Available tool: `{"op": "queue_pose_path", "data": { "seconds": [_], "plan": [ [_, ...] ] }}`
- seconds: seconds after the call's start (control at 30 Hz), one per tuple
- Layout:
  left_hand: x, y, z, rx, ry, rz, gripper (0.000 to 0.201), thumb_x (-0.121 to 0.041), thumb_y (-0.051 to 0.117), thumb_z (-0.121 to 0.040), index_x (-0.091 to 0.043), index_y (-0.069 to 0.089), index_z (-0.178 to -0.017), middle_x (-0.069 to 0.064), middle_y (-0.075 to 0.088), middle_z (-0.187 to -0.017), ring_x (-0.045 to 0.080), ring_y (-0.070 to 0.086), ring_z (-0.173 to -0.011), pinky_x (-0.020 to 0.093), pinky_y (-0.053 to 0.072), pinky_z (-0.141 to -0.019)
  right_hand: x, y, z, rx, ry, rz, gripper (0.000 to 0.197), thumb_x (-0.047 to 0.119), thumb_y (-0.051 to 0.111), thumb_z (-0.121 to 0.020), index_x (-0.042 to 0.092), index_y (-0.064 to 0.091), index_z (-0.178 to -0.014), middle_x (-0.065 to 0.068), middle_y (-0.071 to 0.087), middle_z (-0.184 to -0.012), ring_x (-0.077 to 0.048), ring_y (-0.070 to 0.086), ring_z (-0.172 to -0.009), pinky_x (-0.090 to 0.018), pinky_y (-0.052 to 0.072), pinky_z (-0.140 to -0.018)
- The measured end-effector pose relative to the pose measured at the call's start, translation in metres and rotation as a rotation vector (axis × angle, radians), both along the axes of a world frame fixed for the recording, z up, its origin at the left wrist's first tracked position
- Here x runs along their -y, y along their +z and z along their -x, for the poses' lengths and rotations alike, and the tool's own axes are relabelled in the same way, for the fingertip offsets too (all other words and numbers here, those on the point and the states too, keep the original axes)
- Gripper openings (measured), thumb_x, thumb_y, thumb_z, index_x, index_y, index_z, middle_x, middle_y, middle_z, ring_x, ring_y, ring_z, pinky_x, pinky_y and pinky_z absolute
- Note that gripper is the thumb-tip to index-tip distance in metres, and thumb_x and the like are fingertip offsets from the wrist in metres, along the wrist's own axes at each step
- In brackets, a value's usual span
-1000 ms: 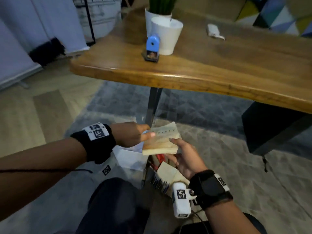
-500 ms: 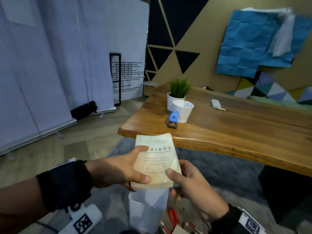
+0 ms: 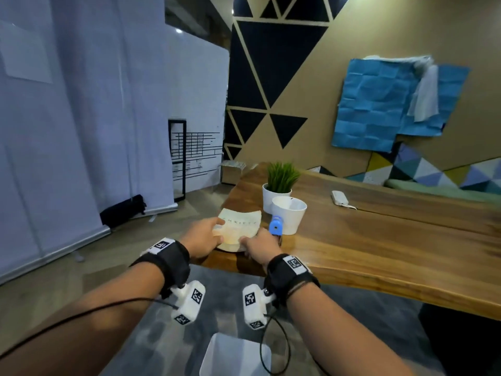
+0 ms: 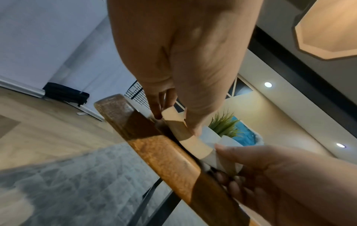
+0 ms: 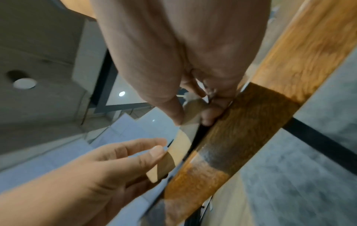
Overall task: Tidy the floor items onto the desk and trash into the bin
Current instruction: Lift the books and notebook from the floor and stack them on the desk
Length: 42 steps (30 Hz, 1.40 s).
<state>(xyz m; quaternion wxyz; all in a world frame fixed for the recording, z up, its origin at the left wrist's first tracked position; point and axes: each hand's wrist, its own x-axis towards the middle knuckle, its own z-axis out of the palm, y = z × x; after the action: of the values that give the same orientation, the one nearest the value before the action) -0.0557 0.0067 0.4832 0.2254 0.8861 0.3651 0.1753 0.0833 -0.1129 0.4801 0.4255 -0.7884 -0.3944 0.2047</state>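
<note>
A person lowers a pale paperback book (image 3: 238, 229) onto the near corner of a wooden table (image 3: 379, 240), the left hand (image 3: 202, 237) gripping its left edge and the right hand (image 3: 260, 246) its near right corner, fingers curled round the book on both sides. The book sits at about nine o'clock from a blue pencil sharpener (image 3: 276, 226) and a white cup (image 3: 288, 214), with a potted plant (image 3: 280, 185) behind them at twelve. To finish well, it would be best to slide the book inward before letting go, since it appears close to the table's edge and the sharpener stands just beside the right hand. Only the wrist views show the book's underside just above the edge; only the head view shows a white bin (image 3: 235, 354) on the floor at six o'clock.
</note>
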Motion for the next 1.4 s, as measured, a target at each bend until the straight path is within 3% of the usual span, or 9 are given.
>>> {"op": "queue_pose_path", "data": {
  "seconds": [0.1, 0.2, 0.27, 0.33, 0.4, 0.5, 0.77, 1.2, 1.4],
  "plan": [
    [-0.008, -0.012, -0.003, -0.074, -0.046, -0.031, 0.055, -0.036, 0.075, -0.090, -0.029, 0.058, -0.142, 0.003, 0.062, -0.140, 0.024, 0.057, -0.128, 0.031, 0.044, -0.105, -0.002, -0.011, -0.005, 0.239, -0.064, 0.079, 0.047, 0.020, 0.066, -0.096, 0.010, 0.055, -0.141, -0.013, 0.057, -0.143, -0.033, 0.055, -0.130, -0.035, 0.043, -0.111],
    [-0.010, -0.015, -0.009, -0.132, -0.073, -0.122, 0.045, -0.025, 0.072, -0.093, -0.028, 0.064, -0.137, 0.003, 0.063, -0.141, 0.023, 0.058, -0.128, 0.030, 0.043, -0.108, -0.002, -0.027, 0.000, 0.450, -0.072, 0.156, 0.032, 0.027, 0.059, -0.094, 0.016, 0.063, -0.124, -0.013, 0.058, -0.132, -0.030, 0.052, -0.111, -0.035, 0.046, -0.096],
    [-0.012, -0.015, -0.017, -0.143, -0.070, -0.147, 0.042, -0.016, 0.068, -0.095, -0.026, 0.065, -0.137, 0.004, 0.062, -0.142, 0.023, 0.057, -0.130, 0.030, 0.041, -0.109, -0.002, -0.037, -0.002, 0.564, -0.085, 0.183, 0.025, 0.026, 0.056, -0.094, 0.017, 0.069, -0.113, -0.015, 0.062, -0.123, -0.033, 0.054, -0.111, -0.037, 0.047, -0.090],
    [-0.012, -0.013, -0.026, -0.149, -0.058, -0.156, 0.042, -0.010, 0.062, -0.097, -0.026, 0.066, -0.137, 0.005, 0.061, -0.142, 0.024, 0.058, -0.129, 0.030, 0.042, -0.109, 0.001, -0.034, -0.004, 0.618, -0.079, 0.196, 0.026, 0.021, 0.059, -0.095, 0.014, 0.069, -0.117, -0.017, 0.057, -0.128, -0.035, 0.056, -0.115, -0.033, 0.044, -0.083],
    [-0.012, -0.012, -0.034, -0.155, -0.040, -0.167, 0.042, -0.009, 0.060, -0.098, -0.026, 0.066, -0.136, 0.006, 0.062, -0.141, 0.025, 0.059, -0.127, 0.032, 0.044, -0.107, 0.004, -0.030, -0.007, 0.660, -0.082, 0.197, 0.026, 0.018, 0.062, -0.095, 0.010, 0.069, -0.119, -0.018, 0.053, -0.132, -0.036, 0.060, -0.114, -0.034, 0.047, -0.086],
    [-0.011, -0.011, -0.041, -0.184, -0.018, -0.176, 0.041, -0.009, 0.060, -0.098, -0.024, 0.066, -0.136, 0.007, 0.063, -0.140, 0.027, 0.062, -0.122, 0.033, 0.049, -0.104, 0.011, -0.020, -0.009, 0.678, -0.058, 0.223, 0.024, 0.014, 0.056, -0.101, 0.006, 0.070, -0.119, -0.016, 0.061, -0.125, -0.036, 0.061, -0.116, -0.041, 0.054, -0.100],
    [-0.005, -0.013, -0.046, -0.213, 0.010, -0.210, 0.038, -0.012, 0.058, -0.100, -0.022, 0.065, -0.137, 0.010, 0.064, -0.133, 0.027, 0.063, -0.114, 0.032, 0.050, -0.097, 0.010, -0.014, -0.014, 0.686, -0.037, 0.271, 0.020, 0.007, 0.057, -0.098, 0.007, 0.069, -0.114, -0.016, 0.068, -0.115, -0.035, 0.068, -0.109, -0.041, 0.061, -0.089],
    [-0.008, -0.016, -0.049, -0.261, 0.032, -0.202, 0.039, -0.015, 0.056, -0.102, -0.022, 0.063, -0.139, 0.010, 0.065, -0.131, 0.027, 0.064, -0.112, 0.030, 0.049, -0.091, 0.023, -0.022, -0.027, 0.579, 0.055, 0.227, 0.044, 0.006, 0.053, -0.101, 0.016, 0.059, -0.144, -0.016, 0.064, -0.128, -0.036, 0.063, -0.119, -0.046, 0.058, -0.099],
    [-0.003, -0.015, -0.054, -0.355, 0.051, -0.192, 0.041, -0.014, 0.053, -0.101, -0.024, 0.062, -0.140, 0.009, 0.066, -0.124, 0.026, 0.065, -0.107, 0.032, 0.053, -0.094, 0.040, -0.037, -0.034, 0.418, 0.049, 0.054, 0.051, 0.005, 0.050, -0.101, 0.023, 0.057, -0.149, -0.016, 0.062, -0.140, -0.034, 0.061, -0.128, -0.041, 0.053, -0.109]
  ]
}}
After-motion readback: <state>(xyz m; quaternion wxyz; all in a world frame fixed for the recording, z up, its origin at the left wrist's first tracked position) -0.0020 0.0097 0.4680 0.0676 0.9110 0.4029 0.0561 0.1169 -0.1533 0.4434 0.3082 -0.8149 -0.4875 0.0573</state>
